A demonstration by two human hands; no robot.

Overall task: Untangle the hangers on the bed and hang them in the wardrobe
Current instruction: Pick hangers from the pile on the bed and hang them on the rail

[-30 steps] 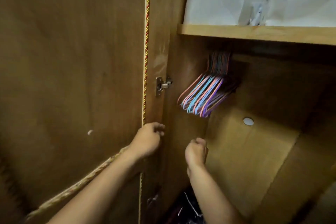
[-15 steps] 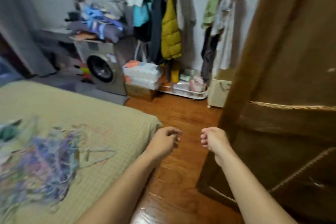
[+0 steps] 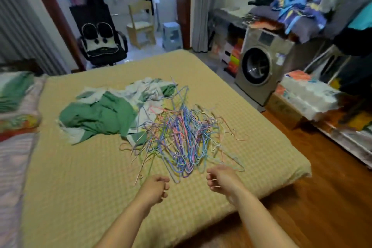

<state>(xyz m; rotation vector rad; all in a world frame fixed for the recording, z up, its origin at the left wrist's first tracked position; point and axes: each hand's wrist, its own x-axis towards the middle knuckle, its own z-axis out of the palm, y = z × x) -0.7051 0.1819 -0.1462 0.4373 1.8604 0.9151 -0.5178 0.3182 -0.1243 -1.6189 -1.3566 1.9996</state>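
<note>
Nearby, tangled hangers (image 3: 181, 137) cover the bed (image 3: 80, 187); no legible writing.

no legible text, washing machine (image 3: 259, 66) sticker and stacked packages (image 3: 310, 90) print too blurred

The bed (image 3: 84, 197) has a yellowish-green checked cover, and a big tangled heap of thin colored wire hangers (image 3: 182, 139) lies a bit right of its middle, closer to the right edge than the left. Right up against the heap on its left is a rumpled pile of green and white fabric (image 3: 100, 112), touching the hangers. Along the left edge there's striped bedding (image 3: 12, 163) with folded green and patterned cloth (image 3: 15, 94) stacked at the far left corner.
</note>
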